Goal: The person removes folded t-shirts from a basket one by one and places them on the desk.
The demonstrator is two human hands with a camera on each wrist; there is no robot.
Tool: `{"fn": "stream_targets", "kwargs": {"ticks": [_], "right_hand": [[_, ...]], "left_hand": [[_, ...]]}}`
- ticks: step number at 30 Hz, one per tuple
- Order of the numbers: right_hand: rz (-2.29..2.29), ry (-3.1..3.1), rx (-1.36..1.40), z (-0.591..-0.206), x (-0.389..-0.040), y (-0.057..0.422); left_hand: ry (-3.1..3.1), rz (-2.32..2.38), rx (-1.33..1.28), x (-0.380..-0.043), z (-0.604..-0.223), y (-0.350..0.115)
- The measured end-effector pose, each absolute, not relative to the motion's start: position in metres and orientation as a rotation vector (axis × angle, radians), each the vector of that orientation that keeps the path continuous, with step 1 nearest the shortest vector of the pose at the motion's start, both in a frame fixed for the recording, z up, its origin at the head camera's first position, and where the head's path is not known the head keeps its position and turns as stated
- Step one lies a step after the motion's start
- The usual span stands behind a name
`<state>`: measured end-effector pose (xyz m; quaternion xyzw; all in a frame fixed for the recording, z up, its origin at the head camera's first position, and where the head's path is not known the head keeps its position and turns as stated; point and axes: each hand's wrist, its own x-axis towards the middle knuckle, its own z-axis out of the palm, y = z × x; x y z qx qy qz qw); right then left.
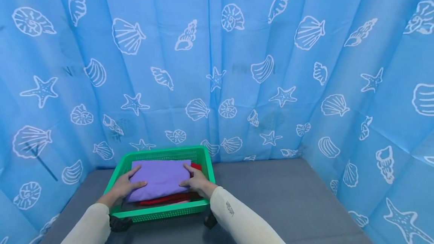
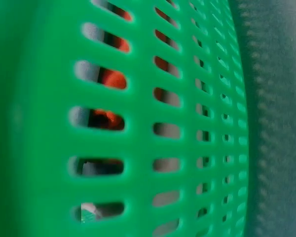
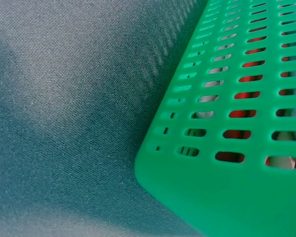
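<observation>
A folded purple cloth (image 1: 161,180), perhaps a garment, lies over red cloth (image 1: 169,199) inside a green perforated plastic basket (image 1: 166,211). My left hand (image 1: 123,186) holds the purple cloth by its left side, its thumb on top. From the right side my right hand (image 1: 200,182) grips the same cloth, thumb and forefinger spread over its edge. The remaining fingers of both hands are hidden. Neither hand appears in the wrist views, where the basket's slotted walls (image 2: 138,143) fill much of the picture and orange-red shows through the slots.
The basket stands on a grey cloth-covered table (image 1: 271,195), near its back left. A blue curtain (image 1: 210,59) with white shells and starfish hangs behind and at both sides. Pale sleeves (image 1: 237,214) cover the forearms, with black wrist-worn devices (image 1: 120,223) close to the basket's front.
</observation>
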<state>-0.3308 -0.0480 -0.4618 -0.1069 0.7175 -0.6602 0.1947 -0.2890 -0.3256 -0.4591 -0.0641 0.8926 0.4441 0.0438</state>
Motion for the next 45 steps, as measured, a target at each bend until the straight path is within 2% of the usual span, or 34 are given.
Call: {"fn": "stream_targets", "kwargs": {"ticks": [8,45], "right_hand": [[-1.835,2.049,-0.303,-0.456,-0.331,-0.045],[-1.873,1.991,-0.336,-0.431,-0.327,-0.039]], "left_hand": [[2.724,1.350,-0.177,-0.284,-0.443,-0.325],[2.763,1.352,-0.179,-0.281,-0.426,-0.325]]}}
